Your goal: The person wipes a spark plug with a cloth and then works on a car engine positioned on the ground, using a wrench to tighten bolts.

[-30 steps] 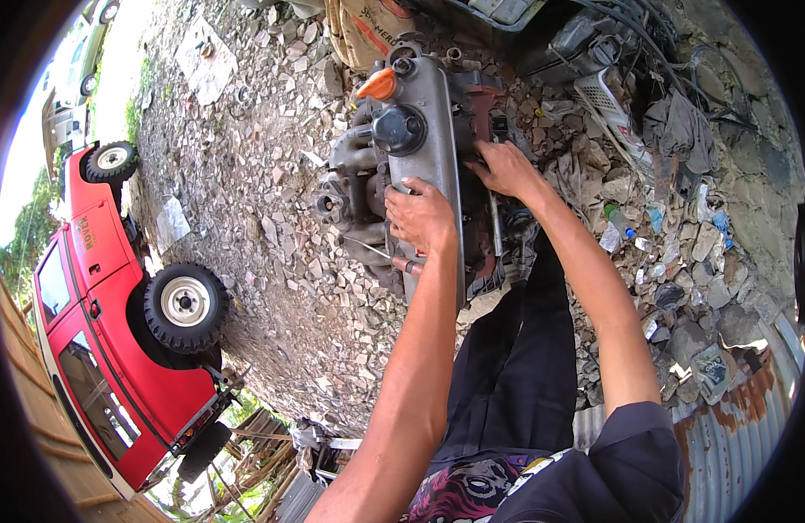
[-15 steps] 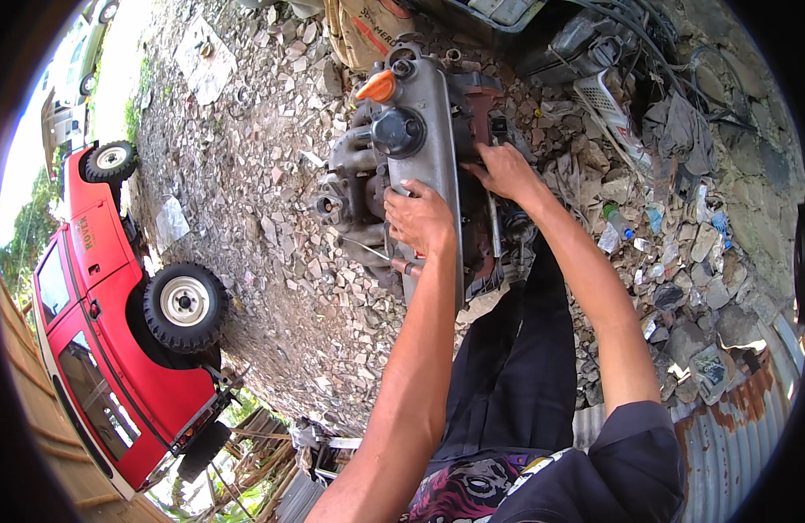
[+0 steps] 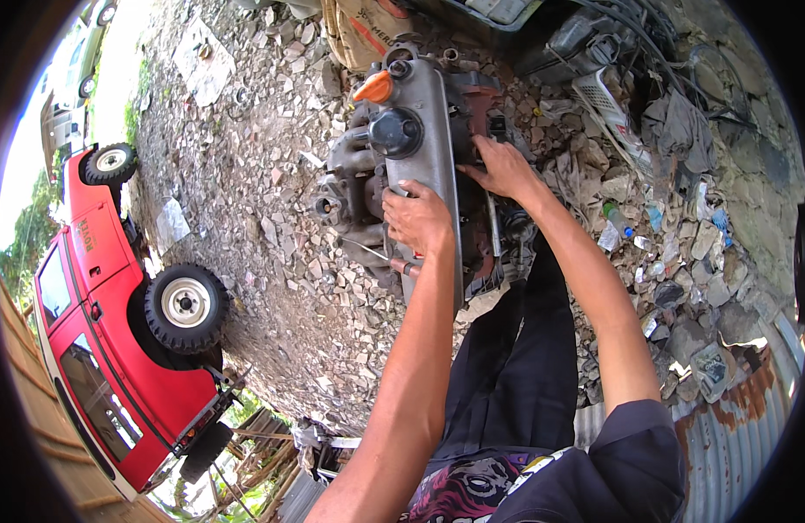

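An engine point(image 3: 367, 205) stands on the stony ground in front of me, topped by a long grey valve cover point(image 3: 430, 131). On the cover are a round black oil filler cap point(image 3: 396, 132) and an orange piece point(image 3: 374, 87). My left hand point(image 3: 417, 218) lies over the cover, its fingers curled at the cover's left edge. My right hand point(image 3: 505, 170) is at the engine's right side, by a reddish-brown metal part point(image 3: 479, 100). Its thumb and forefinger point in beside the cover; what they hold, if anything, is hidden.
A red off-road vehicle point(image 3: 128, 349) stands to the left. Beyond the engine are a brown sack point(image 3: 359, 35) and a dark container point(image 3: 498, 13). Stones and litter cover the ground at right, with a white plastic crate point(image 3: 607, 109) and rusty corrugated sheet point(image 3: 733, 436).
The view has shifted very slightly. Both hands stay at nearly the same places on the engine.
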Demonstrator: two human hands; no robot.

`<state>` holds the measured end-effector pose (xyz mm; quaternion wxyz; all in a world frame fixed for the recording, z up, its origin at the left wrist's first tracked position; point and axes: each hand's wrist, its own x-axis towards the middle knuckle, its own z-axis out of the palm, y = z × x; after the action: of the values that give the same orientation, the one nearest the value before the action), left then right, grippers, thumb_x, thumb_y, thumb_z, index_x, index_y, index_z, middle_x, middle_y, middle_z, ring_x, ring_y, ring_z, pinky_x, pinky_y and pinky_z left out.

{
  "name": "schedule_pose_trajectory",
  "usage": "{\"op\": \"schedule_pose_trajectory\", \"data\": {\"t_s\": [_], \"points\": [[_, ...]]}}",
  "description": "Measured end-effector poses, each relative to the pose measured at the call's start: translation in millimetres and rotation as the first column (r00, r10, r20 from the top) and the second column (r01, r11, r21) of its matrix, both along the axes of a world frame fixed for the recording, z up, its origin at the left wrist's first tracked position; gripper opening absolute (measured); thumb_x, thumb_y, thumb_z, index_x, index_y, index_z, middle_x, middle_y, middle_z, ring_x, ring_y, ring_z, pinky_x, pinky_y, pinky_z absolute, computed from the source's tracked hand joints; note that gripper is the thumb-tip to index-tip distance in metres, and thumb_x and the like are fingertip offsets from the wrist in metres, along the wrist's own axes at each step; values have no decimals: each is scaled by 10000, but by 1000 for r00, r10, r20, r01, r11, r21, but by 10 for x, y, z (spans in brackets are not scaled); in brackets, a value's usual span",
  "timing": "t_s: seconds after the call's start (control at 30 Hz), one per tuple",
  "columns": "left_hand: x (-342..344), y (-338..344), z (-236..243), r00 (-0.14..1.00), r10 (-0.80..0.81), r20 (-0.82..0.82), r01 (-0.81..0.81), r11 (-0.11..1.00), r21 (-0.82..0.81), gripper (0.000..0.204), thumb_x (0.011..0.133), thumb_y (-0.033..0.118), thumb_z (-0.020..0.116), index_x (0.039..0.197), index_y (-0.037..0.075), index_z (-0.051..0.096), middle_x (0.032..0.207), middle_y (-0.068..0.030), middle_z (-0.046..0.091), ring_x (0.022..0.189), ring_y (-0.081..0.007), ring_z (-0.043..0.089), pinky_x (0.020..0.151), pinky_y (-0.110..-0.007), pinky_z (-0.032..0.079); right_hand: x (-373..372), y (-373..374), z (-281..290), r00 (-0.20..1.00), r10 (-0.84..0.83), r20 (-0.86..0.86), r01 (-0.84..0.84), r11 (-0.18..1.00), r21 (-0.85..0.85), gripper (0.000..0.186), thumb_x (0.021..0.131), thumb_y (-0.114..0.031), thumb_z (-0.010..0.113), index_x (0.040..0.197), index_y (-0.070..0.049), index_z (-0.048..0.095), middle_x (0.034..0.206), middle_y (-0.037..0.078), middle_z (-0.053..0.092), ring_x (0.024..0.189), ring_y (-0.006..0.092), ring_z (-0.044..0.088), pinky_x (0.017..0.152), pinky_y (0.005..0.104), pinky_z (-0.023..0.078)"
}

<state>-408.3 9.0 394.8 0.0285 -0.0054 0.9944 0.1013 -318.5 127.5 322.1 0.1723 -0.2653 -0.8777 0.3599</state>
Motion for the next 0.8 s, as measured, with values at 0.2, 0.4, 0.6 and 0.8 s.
{"op": "schedule_pose_trajectory", "data": {"t_s": [0.2,0.4,0.6,0.8], "points": [[3,19,11,1000,0,26,0,1000,-1,525,1007,400,367,1232,-28,573,1238,-217,627,1180,-389,574,988,-526,421,-35,49,-82,947,57,315,-5,986,-164,370,903,-311,687,1002,30,584,890,263,679,870,444,658,761,508,527],[26,23,-40,1000,-10,1,10,1000,7,519,1005,400,373,1224,-24,577,1218,-212,635,1170,-388,580,986,-522,422,51,41,-182,985,35,-167,-32,999,21,381,938,-355,645,872,20,640,727,263,661,728,462,661,693,523,540],[-25,-27,-23,1000,9,14,-9,1000,-16,494,1000,376,389,1229,-21,573,1220,-206,632,1160,-376,581,988,-514,411,-62,40,92,907,89,411,-15,984,-180,371,922,-327,666,952,42,631,861,271,677,838,460,657,738,494,544],[31,71,47,999,-8,50,8,1000,-1,489,999,367,393,1234,-24,570,1231,-207,627,1167,-372,577,993,-511,406,72,65,-228,990,60,-126,-70,994,-79,392,921,-352,664,945,39,643,900,279,676,877,457,655,767,505,535]]}}
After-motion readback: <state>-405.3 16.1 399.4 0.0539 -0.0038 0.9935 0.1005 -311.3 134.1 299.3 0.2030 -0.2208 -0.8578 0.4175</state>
